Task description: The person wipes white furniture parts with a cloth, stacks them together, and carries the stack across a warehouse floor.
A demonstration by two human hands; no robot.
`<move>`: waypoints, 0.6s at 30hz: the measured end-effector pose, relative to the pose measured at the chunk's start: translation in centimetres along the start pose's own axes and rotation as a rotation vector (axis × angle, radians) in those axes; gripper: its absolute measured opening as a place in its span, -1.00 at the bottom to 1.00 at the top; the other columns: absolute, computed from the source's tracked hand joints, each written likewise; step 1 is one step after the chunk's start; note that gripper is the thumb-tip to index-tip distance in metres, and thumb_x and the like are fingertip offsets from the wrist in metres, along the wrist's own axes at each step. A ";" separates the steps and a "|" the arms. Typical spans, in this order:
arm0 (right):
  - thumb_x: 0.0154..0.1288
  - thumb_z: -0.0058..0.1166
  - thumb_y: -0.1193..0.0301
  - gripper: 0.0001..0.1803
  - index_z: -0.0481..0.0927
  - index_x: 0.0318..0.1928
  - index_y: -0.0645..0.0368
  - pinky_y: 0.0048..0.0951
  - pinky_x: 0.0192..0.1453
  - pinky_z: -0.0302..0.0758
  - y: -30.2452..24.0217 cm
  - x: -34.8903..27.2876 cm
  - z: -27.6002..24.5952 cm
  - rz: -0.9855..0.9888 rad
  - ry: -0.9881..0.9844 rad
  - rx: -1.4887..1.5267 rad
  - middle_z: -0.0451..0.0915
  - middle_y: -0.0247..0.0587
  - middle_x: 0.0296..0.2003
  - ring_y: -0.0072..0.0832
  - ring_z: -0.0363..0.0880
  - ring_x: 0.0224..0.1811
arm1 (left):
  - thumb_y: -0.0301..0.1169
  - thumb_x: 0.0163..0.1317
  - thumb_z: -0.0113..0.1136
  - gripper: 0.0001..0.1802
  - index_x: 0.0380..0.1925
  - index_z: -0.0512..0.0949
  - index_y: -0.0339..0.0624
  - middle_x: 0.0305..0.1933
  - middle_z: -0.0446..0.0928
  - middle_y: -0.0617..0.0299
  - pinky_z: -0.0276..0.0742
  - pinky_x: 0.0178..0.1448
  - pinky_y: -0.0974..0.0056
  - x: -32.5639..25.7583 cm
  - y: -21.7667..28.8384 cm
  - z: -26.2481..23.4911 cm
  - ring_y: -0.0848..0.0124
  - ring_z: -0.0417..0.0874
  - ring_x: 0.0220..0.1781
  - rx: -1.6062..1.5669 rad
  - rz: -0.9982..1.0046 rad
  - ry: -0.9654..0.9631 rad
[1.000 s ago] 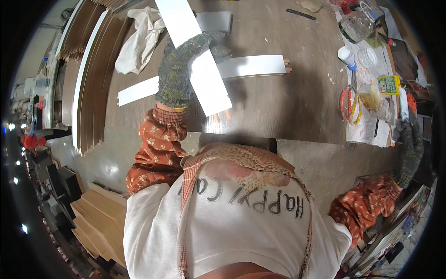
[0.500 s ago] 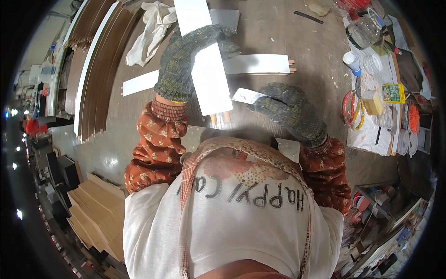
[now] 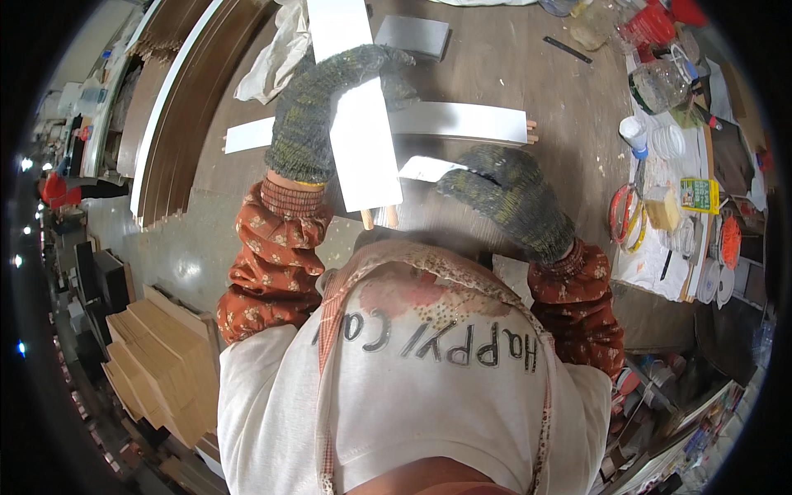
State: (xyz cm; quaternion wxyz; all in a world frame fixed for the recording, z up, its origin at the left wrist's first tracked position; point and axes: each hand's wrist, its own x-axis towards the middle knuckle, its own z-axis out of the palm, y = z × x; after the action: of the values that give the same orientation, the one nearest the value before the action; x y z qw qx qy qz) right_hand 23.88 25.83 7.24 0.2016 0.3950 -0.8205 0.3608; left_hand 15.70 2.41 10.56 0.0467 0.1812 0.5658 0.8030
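Note:
My left hand [image 3: 330, 103], in a dark grey-green knit glove, is wrapped over a long white board [image 3: 367, 157] and grips it. Two wooden dowels [image 3: 379, 218] stick out of the board's near end. Under it, crosswise on the table, lies another white board [image 3: 466, 122] with dowels at its right end. My right hand [image 3: 507, 194], gloved alike, is closed on a thin, flat, pale blade-like piece [image 3: 425, 168], whose tip points left toward the held board's edge. Its grip end is hidden in the glove.
Long stacked boards [image 3: 186, 124] line the left, beside a crumpled white cloth [image 3: 276, 54]. A grey block [image 3: 412, 37] and a black strip [image 3: 568, 49] lie farther back. At right are a plastic bottle [image 3: 660, 87], tape rolls [image 3: 629, 216] and a sponge [image 3: 662, 208]. Cardboard [image 3: 161, 363] is stacked lower left.
The held board stands straighter in the view, its near end shifted slightly left with my left hand. My right hand keeps the pale piece and has moved slightly left. The whole view has shifted a little.

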 end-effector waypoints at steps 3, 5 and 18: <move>-0.07 0.21 0.53 -0.67 0.63 -0.17 0.10 -0.31 -0.14 0.51 -0.7 0.3 -0.5 0.061 -0.012 0.095 0.55 -0.21 -0.20 -0.29 0.53 -0.17 | -0.34 0.28 0.01 -0.67 -0.10 0.48 -0.40 -0.07 0.51 -0.17 0.59 -0.08 0.14 -0.2 2.0 1.1 0.19 0.60 -0.18 0.262 -0.061 0.004; -0.06 0.22 0.54 -0.67 0.63 -0.17 0.09 -0.32 -0.14 0.51 -1.2 0.9 -0.9 0.062 -0.037 0.101 0.55 -0.21 -0.20 -0.29 0.53 -0.18 | -0.31 0.29 -0.01 -0.63 -0.04 0.45 -0.38 -0.05 0.50 -0.16 0.59 -0.07 0.15 -0.1 1.4 0.1 0.21 0.59 -0.18 0.431 0.051 -0.055; 0.09 0.17 0.51 -0.65 0.55 -0.05 0.21 -0.34 -0.12 0.48 -1.7 1.4 0.9 0.177 0.105 0.110 0.54 -0.15 -0.17 -0.27 0.51 -0.16 | -0.22 0.35 -0.15 -0.55 0.05 0.41 -0.38 0.06 0.44 -0.18 0.53 0.06 0.15 -0.8 1.6 0.4 0.21 0.56 -0.04 0.051 0.057 -0.194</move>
State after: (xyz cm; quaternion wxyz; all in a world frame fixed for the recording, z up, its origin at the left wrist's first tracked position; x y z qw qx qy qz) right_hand 24.34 23.71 8.20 0.1896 0.3119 -0.8195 0.4418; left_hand 16.82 1.96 11.91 0.0740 0.2753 0.5734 0.7681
